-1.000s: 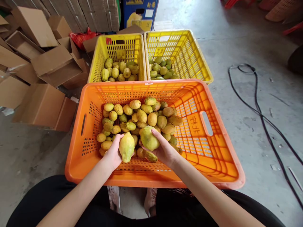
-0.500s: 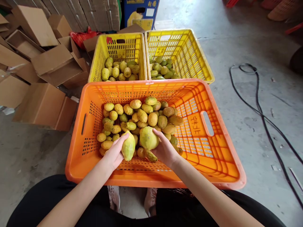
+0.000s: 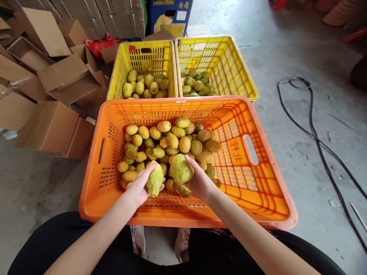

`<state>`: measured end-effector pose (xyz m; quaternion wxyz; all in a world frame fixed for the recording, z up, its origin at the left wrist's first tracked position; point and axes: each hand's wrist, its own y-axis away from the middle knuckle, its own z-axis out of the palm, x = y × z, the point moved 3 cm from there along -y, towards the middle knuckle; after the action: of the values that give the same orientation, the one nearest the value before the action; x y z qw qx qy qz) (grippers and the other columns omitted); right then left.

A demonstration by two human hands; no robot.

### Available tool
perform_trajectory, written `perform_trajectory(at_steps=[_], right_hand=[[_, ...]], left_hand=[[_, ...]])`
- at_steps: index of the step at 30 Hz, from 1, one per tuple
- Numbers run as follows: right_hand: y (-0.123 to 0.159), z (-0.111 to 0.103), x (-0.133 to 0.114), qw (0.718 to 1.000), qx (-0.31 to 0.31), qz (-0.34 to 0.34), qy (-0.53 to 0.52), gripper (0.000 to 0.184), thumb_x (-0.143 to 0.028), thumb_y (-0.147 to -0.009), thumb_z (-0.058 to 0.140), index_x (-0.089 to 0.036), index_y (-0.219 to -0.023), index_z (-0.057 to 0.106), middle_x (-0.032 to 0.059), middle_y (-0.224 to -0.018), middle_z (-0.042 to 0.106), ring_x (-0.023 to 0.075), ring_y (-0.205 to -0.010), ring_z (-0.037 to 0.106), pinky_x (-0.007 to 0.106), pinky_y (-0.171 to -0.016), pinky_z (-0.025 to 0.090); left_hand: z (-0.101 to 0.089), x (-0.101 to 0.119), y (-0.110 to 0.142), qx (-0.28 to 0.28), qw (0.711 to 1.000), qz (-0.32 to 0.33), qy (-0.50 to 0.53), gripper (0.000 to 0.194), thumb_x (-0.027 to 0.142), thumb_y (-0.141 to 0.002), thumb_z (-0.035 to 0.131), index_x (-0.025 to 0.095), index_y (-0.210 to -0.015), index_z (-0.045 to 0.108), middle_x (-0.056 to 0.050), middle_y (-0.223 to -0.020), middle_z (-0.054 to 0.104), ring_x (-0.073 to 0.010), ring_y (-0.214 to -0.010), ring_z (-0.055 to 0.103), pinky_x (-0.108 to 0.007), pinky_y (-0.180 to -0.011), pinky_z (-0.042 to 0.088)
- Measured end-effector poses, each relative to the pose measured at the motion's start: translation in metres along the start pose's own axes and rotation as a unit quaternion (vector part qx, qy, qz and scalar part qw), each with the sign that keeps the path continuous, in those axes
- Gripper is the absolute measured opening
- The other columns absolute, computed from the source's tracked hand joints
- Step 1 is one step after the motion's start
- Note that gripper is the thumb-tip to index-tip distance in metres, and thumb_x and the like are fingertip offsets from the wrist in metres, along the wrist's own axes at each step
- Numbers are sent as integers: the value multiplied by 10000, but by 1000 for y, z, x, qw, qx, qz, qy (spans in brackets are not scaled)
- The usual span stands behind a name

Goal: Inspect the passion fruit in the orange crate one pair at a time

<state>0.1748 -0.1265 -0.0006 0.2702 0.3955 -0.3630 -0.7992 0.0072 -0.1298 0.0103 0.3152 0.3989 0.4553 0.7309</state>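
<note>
"What's written there?"

"Dark handwriting (image 3: 236,151) on the orange crate (image 3: 172,221), centre, around the heap of fruit (image 3: 172,140); marks (image 3: 195,62) on a yellow crate (image 3: 244,68), top centre; print on the blue carton (image 3: 172,20) at the top edge. I can't read any surely."

"And the step?"

"Looking over, I'd judge: my left hand (image 3: 141,186) grips a yellow-green fruit (image 3: 155,181), my right hand (image 3: 202,184) a rounder fruit (image 3: 181,169), lower centre. The next move calls for a light hold."
</note>
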Motion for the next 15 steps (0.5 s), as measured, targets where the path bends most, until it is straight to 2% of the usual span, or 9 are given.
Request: perform_trajectory(at_steps=[3,7,10,15], right_hand=[[-1,-1,3,1000,-6,-6,17,374,-426,-810,720,-244,-1125,635,41,-970,744,198,-846,718,260,-612,579],[0,0,2,1000,8,-2,14,301,-400,-832,691,-230,-1077,653,47,-981,744,196,-852,716,264,-628,583],[1,0,2,1000,28,-1,-2,261,-373,-838,670,-222,-1051,660,48,-1005,747,209,-898,712,288,-678,594],[0,0,2,1000,17,-7,-24,243,-357,-842,659,-217,-1039,670,50,-1032,748,225,-967,702,316,-755,607]], left_hand=[[0,1,0,13,1000,22,-13,166,234,-853,703,122,-942,620,-96,-808,683,-171,-658,675,-254,-544,567],[2,2,2,22,999,43,12,101,198,-859,675,127,-909,624,-87,-814,678,-157,-677,662,-276,-597,592],[2,5,2,54,994,62,78,83,232,-876,652,166,-919,624,-37,-842,671,-128,-701,645,-307,-693,614],[0,9,-2,39,993,58,90,143,312,-920,582,177,-957,611,-43,-852,667,-144,-699,645,-305,-676,607]])
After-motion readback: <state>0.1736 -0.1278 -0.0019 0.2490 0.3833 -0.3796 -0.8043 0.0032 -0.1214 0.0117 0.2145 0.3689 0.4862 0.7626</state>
